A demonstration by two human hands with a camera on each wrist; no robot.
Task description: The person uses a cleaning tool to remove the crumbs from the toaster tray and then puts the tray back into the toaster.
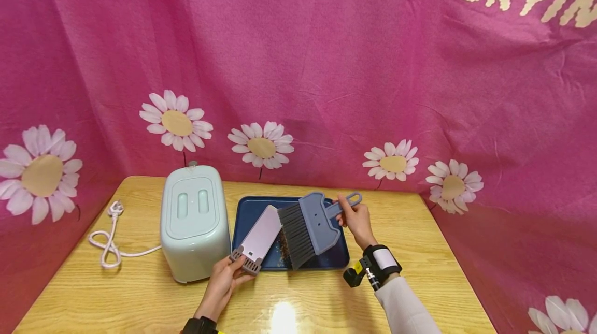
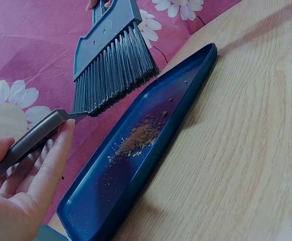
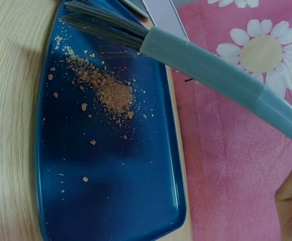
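My left hand (image 1: 223, 281) grips the grey slotted end of a toaster crumb tray (image 1: 263, 231), a flat pale plate slanting over the blue tray (image 1: 248, 211). By the handle, my right hand (image 1: 358, 222) holds a blue-grey hand brush (image 1: 321, 224) above that tray. Its dark bristles (image 2: 118, 70) hang close to the plate's edge; whether they touch is unclear. Brown crumbs (image 3: 108, 90) lie in a loose heap on the blue tray, with smaller bits scattered around. In the head view the brush covers part of the tray and crumbs.
A pale mint toaster (image 1: 193, 215) with a lidded top stands left of the blue tray. Its white cord (image 1: 111, 247) and plug lie further left on the wooden table (image 1: 317, 303). A pink cloth (image 1: 298, 75) with daisies hangs behind and at the sides.
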